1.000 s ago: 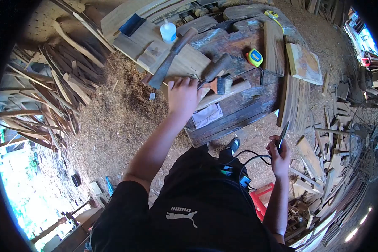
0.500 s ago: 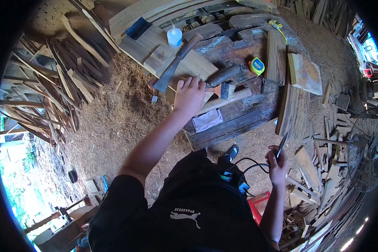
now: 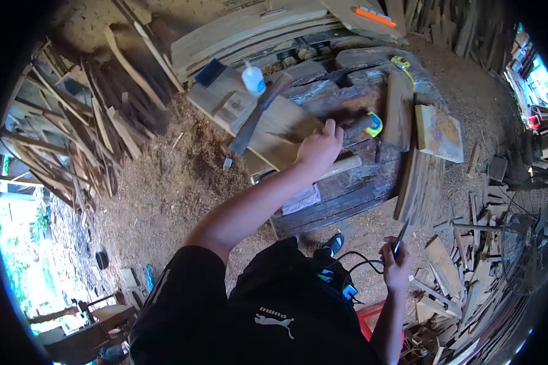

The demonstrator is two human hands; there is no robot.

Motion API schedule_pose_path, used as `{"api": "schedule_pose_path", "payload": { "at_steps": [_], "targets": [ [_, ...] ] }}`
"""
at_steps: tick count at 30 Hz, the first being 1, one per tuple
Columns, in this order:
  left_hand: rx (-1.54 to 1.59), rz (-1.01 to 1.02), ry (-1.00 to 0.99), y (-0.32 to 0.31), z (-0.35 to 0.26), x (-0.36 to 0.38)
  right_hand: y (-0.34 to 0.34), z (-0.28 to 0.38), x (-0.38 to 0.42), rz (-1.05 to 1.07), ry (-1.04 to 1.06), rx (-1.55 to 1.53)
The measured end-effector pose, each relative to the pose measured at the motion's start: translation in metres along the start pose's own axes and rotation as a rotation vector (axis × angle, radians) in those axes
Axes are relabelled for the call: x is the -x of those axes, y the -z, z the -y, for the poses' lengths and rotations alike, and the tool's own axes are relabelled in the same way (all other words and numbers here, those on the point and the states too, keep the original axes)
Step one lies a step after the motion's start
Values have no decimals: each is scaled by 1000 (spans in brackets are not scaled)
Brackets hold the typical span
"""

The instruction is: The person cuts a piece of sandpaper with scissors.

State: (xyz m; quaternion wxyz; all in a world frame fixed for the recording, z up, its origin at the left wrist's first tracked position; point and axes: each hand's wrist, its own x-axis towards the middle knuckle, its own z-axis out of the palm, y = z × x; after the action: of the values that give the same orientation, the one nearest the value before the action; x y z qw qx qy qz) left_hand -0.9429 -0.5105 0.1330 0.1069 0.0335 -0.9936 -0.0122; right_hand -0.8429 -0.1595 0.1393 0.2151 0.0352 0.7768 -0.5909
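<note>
My left hand is over the wooden workbench, its fingers closed at a dark-handled tool. That handle points right and overlaps the yellow tape measure; the tool's other end is mostly hidden by my hand. Below my hand lie a pale wooden handle and a folded cloth. To its left, a machete-like blade with a wooden handle rests across a light board. My right hand, low at the right, is closed round a slim pointed knife, tip upward.
A white glue bottle stands on the board. A second tape measure, a thick plank and a wood block are at the bench's right. Scrap wood piles and a fan flank the sawdust-covered floor.
My left hand has moved right across the bench, and the dark handle has shifted right with it. The brush is now hidden behind my hand. My right hand still holds the knife. The view has tilted slightly.
</note>
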Motion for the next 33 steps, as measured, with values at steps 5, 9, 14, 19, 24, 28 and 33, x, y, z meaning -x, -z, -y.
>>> {"api": "schedule_pose_path", "payload": {
  "at_steps": [5,9,14,19,24,28,33],
  "targets": [
    [91,24,56,-8,-25,-18,3,-8,3,-16,45,-4],
    [212,77,143,-7,-28,-20,10,-14,6,-12,0,-17],
    [532,5,258,5,-33,-18,11,-22,11,-17,16,1],
    [1006,65,347,-26,-33,-23,12,-18,11,-10,-5,8],
    [1978,583,822,-5,-40,-19,13,-19,8,-6,-5,-28],
    [2266,615,777,17,-49,-12,14,-20,10,-16,-15,-33],
    [2189,552,689,36,-62,-1,20,-7,15,-11,13,34]
  ]
}}
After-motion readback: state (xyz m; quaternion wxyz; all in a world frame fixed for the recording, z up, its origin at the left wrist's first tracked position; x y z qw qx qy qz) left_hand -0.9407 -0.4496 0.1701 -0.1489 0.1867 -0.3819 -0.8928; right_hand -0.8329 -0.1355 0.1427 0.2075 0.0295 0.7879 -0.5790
